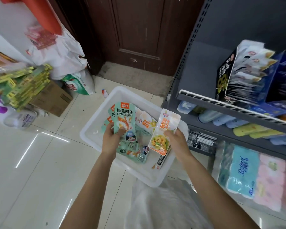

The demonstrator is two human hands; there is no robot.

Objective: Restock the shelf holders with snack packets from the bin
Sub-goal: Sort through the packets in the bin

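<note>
My left hand [111,136] gripped a small fan of mint-green packets [125,120], thumb across the front of the top one and fingers curled behind, holding them upright over the white bin [122,95]. My right hand [177,139] pinched an orange-and-white packet [165,131] by its edge, thumb on the front, the packet tilted and standing just to the right of the green ones — the two handfuls were near each other but apart. Below and between my hands more packets lay loose in the bin: a few mint-green ones [132,152] flat under my left hand, some orange-and-white ones [146,120] beyond my fingers, and a darker packet [162,160] under my right hand. The bin sat on the tiled floor [40,162]. To the right of my right hand stood the grey shelf unit [221,104], with a black display box [224,80] full of upright packets on the upper shelf, higher than my hands. Lower on that side were wrapped tissue packs [243,171] — blue and pink. Far left of my left hand a cardboard box [53,98] rested on the floor beside white sacks [64,52].
</note>
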